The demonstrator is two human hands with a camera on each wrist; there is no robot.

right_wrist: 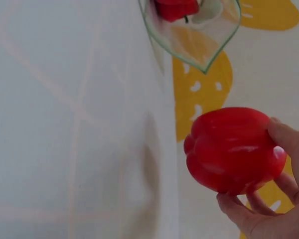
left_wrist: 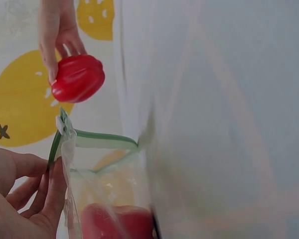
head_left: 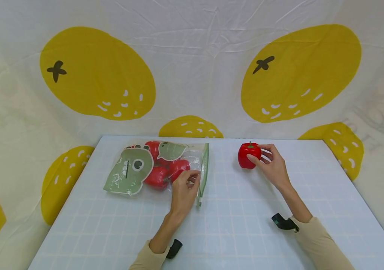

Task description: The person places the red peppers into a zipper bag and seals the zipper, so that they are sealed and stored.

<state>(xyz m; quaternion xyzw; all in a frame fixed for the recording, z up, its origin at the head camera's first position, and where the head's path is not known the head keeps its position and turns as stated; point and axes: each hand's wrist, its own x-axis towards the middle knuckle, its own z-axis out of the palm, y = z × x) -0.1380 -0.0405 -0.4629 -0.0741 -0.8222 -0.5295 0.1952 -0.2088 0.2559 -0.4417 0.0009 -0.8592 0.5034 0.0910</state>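
My right hand [head_left: 273, 167] grips a red bell pepper [head_left: 248, 155] between thumb and fingers, to the right of a zip bag [head_left: 132, 168]. In the right wrist view the pepper [right_wrist: 234, 149] hangs above the table, apart from the bag. The clear bag has green prints and lies on its side with several red peppers [head_left: 157, 177] inside. With thumb and fingers, my left hand [head_left: 184, 191] pinches the upper layer of the bag near its green zip edge [head_left: 203, 176]. The left wrist view shows the bag's mouth [left_wrist: 107, 139] spread apart, facing the held pepper.
The white table [head_left: 225, 232] has a pale grid pattern. Behind it hangs a cloth [head_left: 198, 75] printed with large yellow fruit shapes. A black wrist camera [head_left: 284, 222] sits on the right wrist, another camera [head_left: 174, 249] on the left.
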